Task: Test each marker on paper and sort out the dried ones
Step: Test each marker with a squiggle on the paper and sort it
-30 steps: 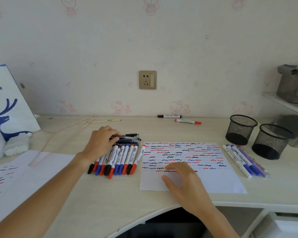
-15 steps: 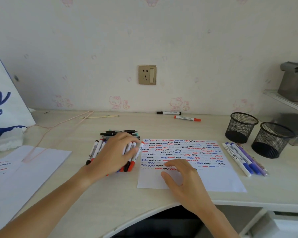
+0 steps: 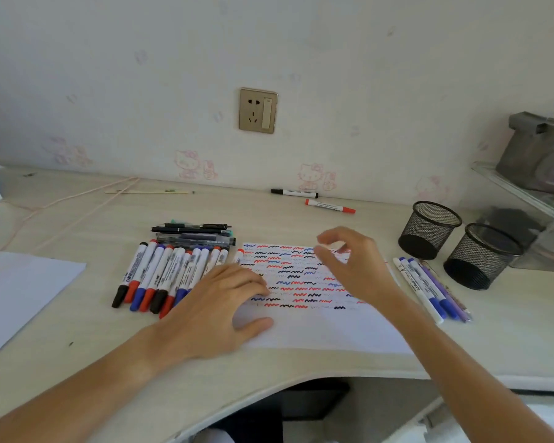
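Head view: a pale surface [image 3: 77, 330] against a wall, seen from above, with two bare arms reaching in.
Paper: a white sheet [image 3: 317, 330] lies in the middle, its upper part filled with rows of red, blue and black squiggles.
Markers: a row of white markers [image 3: 160, 270] with red, blue and black caps lies just left of the sheet, with dark pens [image 3: 194, 233] stacked crosswise behind them.
Left hand [image 3: 215, 311]: lies flat, fingers relaxed, across the sheet's left edge and the nearest markers, holding nothing.
Right hand [image 3: 355, 266]: raised above the sheet, fingers loosely curled, thumb and forefinger apart, nothing between them.
Right side: a few blue-capped markers [image 3: 429, 289] lie beside the sheet, near two black mesh cups [image 3: 429, 228].
Back edge: one black marker [image 3: 294, 193] and one red marker [image 3: 330, 206] lie apart near the wall.
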